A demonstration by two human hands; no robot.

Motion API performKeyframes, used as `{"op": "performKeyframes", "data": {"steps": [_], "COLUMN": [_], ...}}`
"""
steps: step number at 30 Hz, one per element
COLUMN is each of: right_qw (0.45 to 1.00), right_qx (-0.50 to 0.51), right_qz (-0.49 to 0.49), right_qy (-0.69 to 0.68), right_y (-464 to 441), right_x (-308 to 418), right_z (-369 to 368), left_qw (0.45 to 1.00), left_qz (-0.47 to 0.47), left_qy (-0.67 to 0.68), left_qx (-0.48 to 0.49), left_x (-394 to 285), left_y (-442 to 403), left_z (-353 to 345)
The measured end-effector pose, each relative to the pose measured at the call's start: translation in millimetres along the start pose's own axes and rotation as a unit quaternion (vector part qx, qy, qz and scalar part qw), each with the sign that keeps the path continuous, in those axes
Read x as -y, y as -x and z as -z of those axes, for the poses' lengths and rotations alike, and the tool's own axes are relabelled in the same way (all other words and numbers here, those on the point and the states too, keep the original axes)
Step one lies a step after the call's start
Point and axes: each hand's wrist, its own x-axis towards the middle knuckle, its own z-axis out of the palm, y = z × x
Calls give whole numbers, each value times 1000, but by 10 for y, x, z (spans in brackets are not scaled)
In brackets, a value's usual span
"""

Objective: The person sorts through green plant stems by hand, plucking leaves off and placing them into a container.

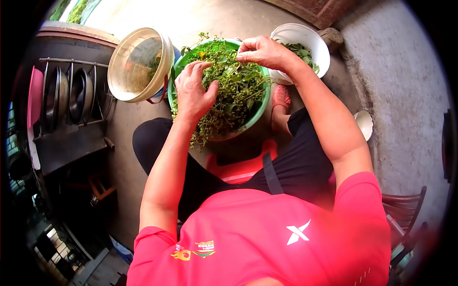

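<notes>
A green basin (259,114) heaped with leafy green stems and small round berries (229,95) stands on the floor in front of my knees. My left hand (194,90) is over the left part of the heap, its thumb and fingers apart, with nothing visible between them. Above the back right of the heap, my right hand (265,51) has its thumb and fingertips pinched together. What the pinch holds, if anything, is too small to make out.
A cream bucket (136,64) stands left of the basin, and a white bucket (320,40) with loose leaves is at its right. A rack with pans (71,95) is at far left. A bowl (363,125) lies by the wall, and a wooden chair (405,207) is at right.
</notes>
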Motion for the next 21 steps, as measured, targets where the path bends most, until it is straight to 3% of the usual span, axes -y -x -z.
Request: {"op": "performKeyframes", "data": {"steps": [1,5,6,7,10,12,14,17,18,20,21], "right_qw": [1000,996,994,994,982,922,854,858,883,972,990], "right_qx": [6,28,23,20,-107,-170,-182,-130,-182,-122,-110], "right_qz": [16,27,26,23,-24,-128,-272,-324,-226,-49,9], "right_qy": [8,85,102,105,155,322,405,377,368,196,93], "right_y": [-19,15,30,47,112,67,124,139,157,94,88], "right_x": [30,181,169,155,-41,-378,-618,-816,-806,-637,-457], "right_z": [-22,-44,-18,53,342,656,795,865,767,617,440], "left_qw": [998,997,999,993,967,966,963,942,931,908,908], "left_qz": [-51,14,3,59,144,127,121,161,178,191,194], "left_qy": [37,-3,23,91,196,217,234,290,319,371,370], "left_qx": [-14,76,32,55,79,59,53,40,14,-33,-35], "left_x": [-86,-243,-222,-176,-122,-83,-25,-23,-18,53,30], "left_y": [-62,-266,-302,-311,-220,-108,-21,38,59,103,119], "left_z": [-2,-309,-371,-403,-302,-222,-205,-145,-139,-178,-160]}}
